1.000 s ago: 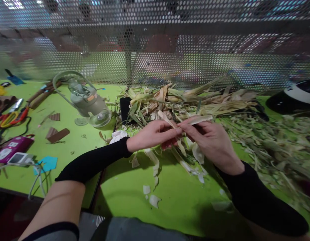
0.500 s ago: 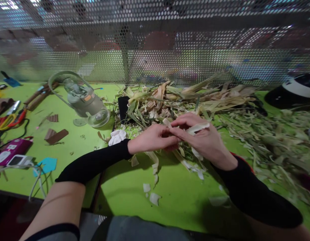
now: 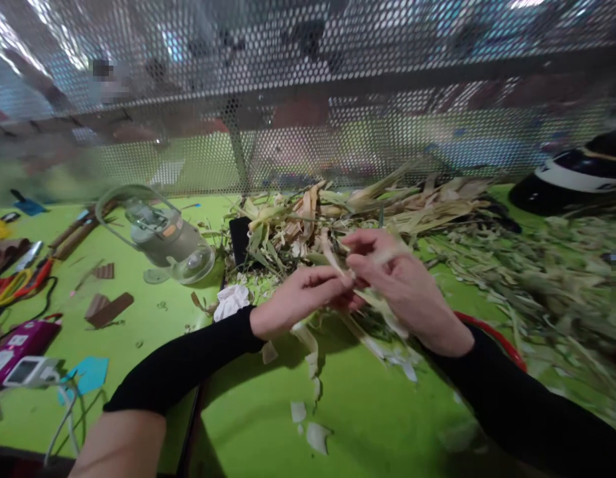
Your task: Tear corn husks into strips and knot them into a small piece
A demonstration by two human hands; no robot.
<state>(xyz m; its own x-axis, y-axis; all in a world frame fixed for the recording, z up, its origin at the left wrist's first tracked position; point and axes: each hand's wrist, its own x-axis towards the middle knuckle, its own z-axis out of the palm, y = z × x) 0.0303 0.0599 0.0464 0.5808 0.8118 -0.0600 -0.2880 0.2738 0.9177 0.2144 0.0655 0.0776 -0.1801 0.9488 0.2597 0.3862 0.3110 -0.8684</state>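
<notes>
Perforated screen (image 3: 298,143): standing at twelve o'clock, blurred shapes showing through.
Worktop (image 3: 253,405), lime green: running beneath everything here.
Husk pile (image 3: 314,202), dry: lying at twelve, loose shreds (image 3: 537,279) spreading at three.
Bottle (image 3: 153,240), handled: standing at ten.
Right hand (image 3: 410,285): parting slightly from the left since half a second ago, thumb and forefinger showing a gap; whether they are gripping anything, cannot tell.
Left hand (image 3: 303,299): fingers pinching a husk strip (image 3: 330,252), probably steadying it while the right is shifting its hold.
Strip: slanting toward eleven from the clock's centre.
Scraps (image 3: 318,438): lying near seven.
</notes>
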